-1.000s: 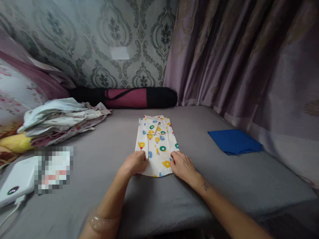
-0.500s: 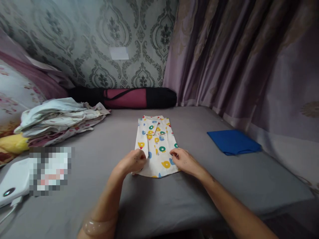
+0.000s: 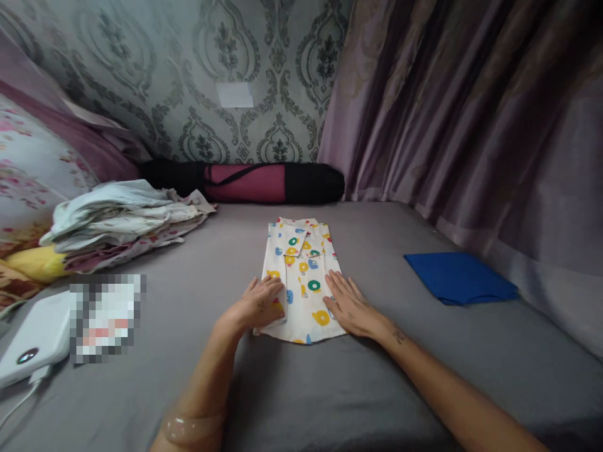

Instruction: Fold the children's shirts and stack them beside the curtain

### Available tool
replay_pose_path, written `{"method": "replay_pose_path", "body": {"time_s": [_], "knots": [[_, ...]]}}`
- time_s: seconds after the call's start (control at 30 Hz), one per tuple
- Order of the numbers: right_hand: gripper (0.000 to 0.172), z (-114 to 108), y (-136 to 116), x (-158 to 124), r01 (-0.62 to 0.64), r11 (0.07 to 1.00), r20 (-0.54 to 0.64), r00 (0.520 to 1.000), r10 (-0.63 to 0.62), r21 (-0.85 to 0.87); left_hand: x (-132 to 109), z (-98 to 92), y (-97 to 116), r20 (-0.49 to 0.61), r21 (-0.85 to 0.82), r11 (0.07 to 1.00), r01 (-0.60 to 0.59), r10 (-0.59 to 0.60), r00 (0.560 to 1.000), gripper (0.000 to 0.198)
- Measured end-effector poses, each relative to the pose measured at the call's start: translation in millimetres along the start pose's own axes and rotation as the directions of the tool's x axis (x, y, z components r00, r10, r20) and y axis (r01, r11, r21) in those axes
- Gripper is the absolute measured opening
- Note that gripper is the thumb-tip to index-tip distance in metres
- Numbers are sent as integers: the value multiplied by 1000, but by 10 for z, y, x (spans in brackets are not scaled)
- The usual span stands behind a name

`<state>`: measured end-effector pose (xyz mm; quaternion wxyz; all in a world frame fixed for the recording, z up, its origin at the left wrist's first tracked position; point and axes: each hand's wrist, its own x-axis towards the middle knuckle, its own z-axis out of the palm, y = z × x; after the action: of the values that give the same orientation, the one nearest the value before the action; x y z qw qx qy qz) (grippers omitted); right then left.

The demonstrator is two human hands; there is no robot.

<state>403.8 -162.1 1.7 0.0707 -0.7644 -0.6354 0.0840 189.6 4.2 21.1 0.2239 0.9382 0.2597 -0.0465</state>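
Observation:
A small white garment [image 3: 301,276] printed with yellow, green and blue shapes lies folded lengthwise on the grey bed sheet [image 3: 339,389]. My left hand [image 3: 257,304] lies flat on its near left edge with the fingers stretched out. My right hand [image 3: 351,304] rests flat on its near right edge, fingers extended too. Neither hand holds anything. A clear bangle sits on my left wrist.
A pile of light clothes [image 3: 120,220] lies at the left by a floral pillow [image 3: 28,182]. A folded blue cloth [image 3: 459,276] sits at the right near the purple curtain [image 3: 471,125]. A black and pink roll bag [image 3: 254,182] lies against the wall. A white power bank [image 3: 32,342] is near left.
Both hands went from pinching the garment's near edge to lying flat and open on it. The view shifted slightly to the left.

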Motion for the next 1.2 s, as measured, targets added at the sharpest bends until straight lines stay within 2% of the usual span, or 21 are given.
{"method": "replay_pose_path", "body": {"time_s": [0.1,0.17,0.23,0.3,0.37,0.43,0.57,0.67,0.77,0.97,1.1,1.2], "knots": [[66,-63,4,28,-9,999,66,998,12,-44,-8,13,-52,40,-30,1000,1,0,999,56],[59,-184,-23,110,1,997,74,997,5,-72,-25,-7,-55,49,-58,998,20,-17,999,59],[49,-299,-86,270,18,998,37,999,-15,-68,-39,-36,-41,48,-75,997,31,-28,998,59],[46,-350,-181,512,45,998,-41,998,-47,-42,-46,-66,-22,55,-77,996,52,-47,997,62],[47,-314,-288,820,96,995,-82,992,-98,-26,-51,-89,-14,75,-64,995,80,-75,994,69],[51,-212,-380,1163,119,993,-49,992,-120,-22,-58,-101,-22,90,-59,993,99,-93,992,78],[61,4,-445,1816,58,998,-5,998,-58,-10,-74,-102,-53,67,-61,990,125,-121,990,91],[66,94,-394,2156,6,1000,2,1000,-6,-9,-78,-106,-61,68,-54,987,150,-146,987,97],[66,147,-324,2312,-7,1000,-9,1000,7,-26,-71,-107,-62,71,-65,985,159,-155,985,100],[64,120,-331,2341,0,1000,-20,1000,-1,-30,-53,-83,-55,41,-96,984,150,-147,988,95],[63,53,-427,2514,51,999,-107,993,-53,-19,-79,-80,-45,23,-155,988,17,-14,1000,80],[68,85,-453,2733,20,1000,-74,997,-19,14,-116,-93,-54,47,-214,976,-35,46,998,77]]}}
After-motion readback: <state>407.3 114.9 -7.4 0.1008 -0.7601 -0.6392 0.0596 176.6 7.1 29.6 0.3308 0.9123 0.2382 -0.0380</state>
